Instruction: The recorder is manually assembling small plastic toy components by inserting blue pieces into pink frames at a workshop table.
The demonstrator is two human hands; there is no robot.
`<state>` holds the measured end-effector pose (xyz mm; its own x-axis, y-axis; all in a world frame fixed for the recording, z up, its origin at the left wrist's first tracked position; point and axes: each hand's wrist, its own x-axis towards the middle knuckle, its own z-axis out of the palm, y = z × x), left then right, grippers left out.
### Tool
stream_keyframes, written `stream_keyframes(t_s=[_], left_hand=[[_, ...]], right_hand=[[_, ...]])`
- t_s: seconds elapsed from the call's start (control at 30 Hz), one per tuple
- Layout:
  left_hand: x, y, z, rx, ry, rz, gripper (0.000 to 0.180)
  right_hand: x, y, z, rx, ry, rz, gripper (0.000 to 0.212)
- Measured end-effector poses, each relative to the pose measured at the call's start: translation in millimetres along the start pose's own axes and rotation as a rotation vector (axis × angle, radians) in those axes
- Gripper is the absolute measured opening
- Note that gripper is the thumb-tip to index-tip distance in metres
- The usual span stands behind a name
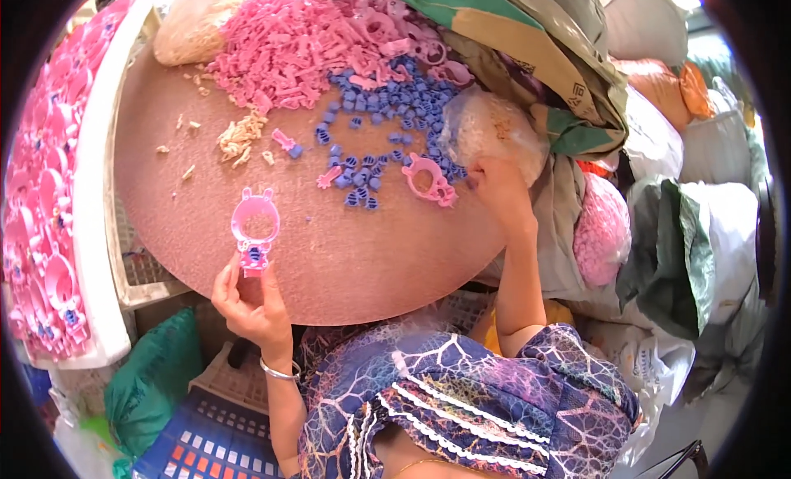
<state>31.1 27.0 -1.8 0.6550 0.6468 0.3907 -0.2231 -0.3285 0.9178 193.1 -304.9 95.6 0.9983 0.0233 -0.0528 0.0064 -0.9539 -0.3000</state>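
1 pink ringed figure [238, 218], pinched at its foot by the left hand [257, 312]; probably light, stiff plastic, best held there. right of and beyond this grip: 1 similar ringed piece [411, 179]; the right hand [503, 197], fingers curled, contents unclear; 2 loose pink bars [329, 177]; uncountable blue caps [398, 100]; farthest, 1 pink heap [268, 50].

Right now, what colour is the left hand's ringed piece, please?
The ringed piece is mostly pink, head view.

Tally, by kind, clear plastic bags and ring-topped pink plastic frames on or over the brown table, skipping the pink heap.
Ring-topped pink plastic frames: 2 (one in the left hand, one lying loose)
Clear plastic bags: 2
Total: 4
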Motion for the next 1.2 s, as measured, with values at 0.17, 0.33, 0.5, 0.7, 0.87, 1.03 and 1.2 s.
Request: stream_keyframes(t_s=[0.17,0.33,0.5,0.7,0.87,1.03,1.2], left_hand=[[-1.5,-0.3,-3.2,0.015,-0.03,-0.014,0.048],[-3.1,-1.0,-6.7,0.089,-0.034,0.002,0.047],[-1.2,-0.4,-4.9,0.066,-0.034,-0.008,0.047],[0.1,4.2,-6.9,0.092,-0.014,0.006,0.048],[2.1,8.7,-2.5,0.158,-0.01,0.037,0.045],[3.8,7.4,-1.4,0.211,-0.02,0.095,0.046],[6.4,8.6,-4.4,0.278,-0.024,0.169,0.05]], right_hand=[[6.2,7.5,9.6,0.012,0.385,-0.273,0.015],[14.5,-8.7,15.1,0.138,0.522,-0.283,0.015],[23.1,-9.1,20.1,-0.093,0.195,-0.157,0.015],[25.9,-15.0,37.6,-0.076,0.145,-0.202,0.015],[21.0,-37.9,30.5,-0.018,0.518,-0.177,0.017],[-17.3,-104.0,47.8,0.805,0.093,-0.37,0.021],[-56.4,-163.9,85.0,1.031,-0.092,-0.505,0.018]])
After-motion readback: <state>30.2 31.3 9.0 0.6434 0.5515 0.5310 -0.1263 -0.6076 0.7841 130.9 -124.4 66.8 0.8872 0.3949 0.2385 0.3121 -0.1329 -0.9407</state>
